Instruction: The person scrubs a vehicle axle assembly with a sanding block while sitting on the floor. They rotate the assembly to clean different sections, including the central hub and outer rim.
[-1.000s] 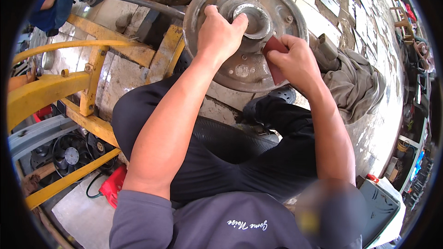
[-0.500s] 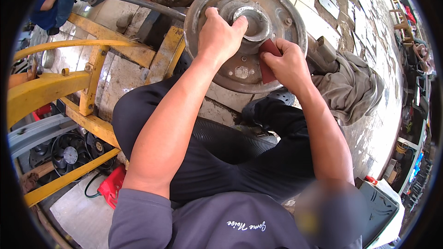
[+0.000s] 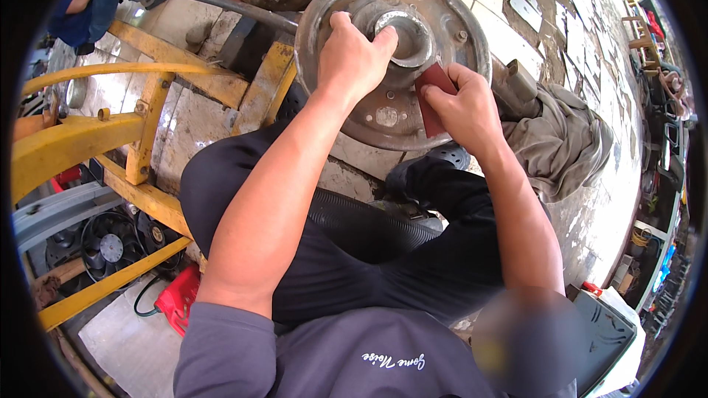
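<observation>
Tiled floor [image 3: 509, 26] spreads underneath. I have the left hand [image 3: 352, 55] gripping the metal disc [image 3: 442, 15] beside its central ring [image 3: 422, 46], apparently to steady it, and the right hand [image 3: 466, 107] pinching reddish sandpaper [image 3: 429, 109] over the disc's lower right; beyond lies crumpled cloth [image 3: 564, 136].

The floor [image 3: 509, 33] (pale tile, worn) carries loose shards [image 3: 525, 7] — beyond the right hand [image 3: 468, 103] — a cloth [image 3: 571, 140] right of it, and a yellow frame [image 3: 81, 144] left of the left hand [image 3: 352, 63].

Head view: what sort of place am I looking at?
Likely a vehicle repair workshop, judging by the round metal plate, the yellow metal frame and the black fan at the left.
</observation>
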A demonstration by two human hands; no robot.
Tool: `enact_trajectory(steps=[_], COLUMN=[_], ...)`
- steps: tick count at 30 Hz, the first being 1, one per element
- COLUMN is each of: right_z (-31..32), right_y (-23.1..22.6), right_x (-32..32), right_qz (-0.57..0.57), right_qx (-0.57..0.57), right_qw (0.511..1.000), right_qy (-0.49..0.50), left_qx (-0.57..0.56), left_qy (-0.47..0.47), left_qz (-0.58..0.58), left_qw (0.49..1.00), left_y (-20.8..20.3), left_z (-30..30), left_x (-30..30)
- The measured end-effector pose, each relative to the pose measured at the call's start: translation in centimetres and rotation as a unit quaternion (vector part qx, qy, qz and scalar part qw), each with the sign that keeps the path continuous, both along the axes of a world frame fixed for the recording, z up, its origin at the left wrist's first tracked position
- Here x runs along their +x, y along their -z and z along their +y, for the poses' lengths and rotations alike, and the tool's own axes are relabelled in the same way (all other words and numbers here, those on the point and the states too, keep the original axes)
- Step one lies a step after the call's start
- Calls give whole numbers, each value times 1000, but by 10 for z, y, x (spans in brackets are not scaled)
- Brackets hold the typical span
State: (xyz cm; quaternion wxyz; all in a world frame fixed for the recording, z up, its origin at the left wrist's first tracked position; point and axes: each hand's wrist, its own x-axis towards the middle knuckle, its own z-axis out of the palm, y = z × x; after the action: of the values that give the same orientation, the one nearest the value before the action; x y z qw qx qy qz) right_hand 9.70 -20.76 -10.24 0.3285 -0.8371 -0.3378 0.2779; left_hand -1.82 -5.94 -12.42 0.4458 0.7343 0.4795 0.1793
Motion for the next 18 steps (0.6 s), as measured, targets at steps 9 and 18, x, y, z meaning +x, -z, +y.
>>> enact_trajectory(steps=[9,18], right_z=[-1,-3], right_y=[-12,-9], right_x=[-11,9], right_qz=[-25,-7], right_qx=[-26,-78], right_qw=[999,994], right_qy=[-30,-82], left_qx=[-12,-2], left_qy=[-1,5], left_qz=[0,-9], left_qw=[1000,1000], left_y=[-2,6], left_z=[-1,4], left_x=[-1,0])
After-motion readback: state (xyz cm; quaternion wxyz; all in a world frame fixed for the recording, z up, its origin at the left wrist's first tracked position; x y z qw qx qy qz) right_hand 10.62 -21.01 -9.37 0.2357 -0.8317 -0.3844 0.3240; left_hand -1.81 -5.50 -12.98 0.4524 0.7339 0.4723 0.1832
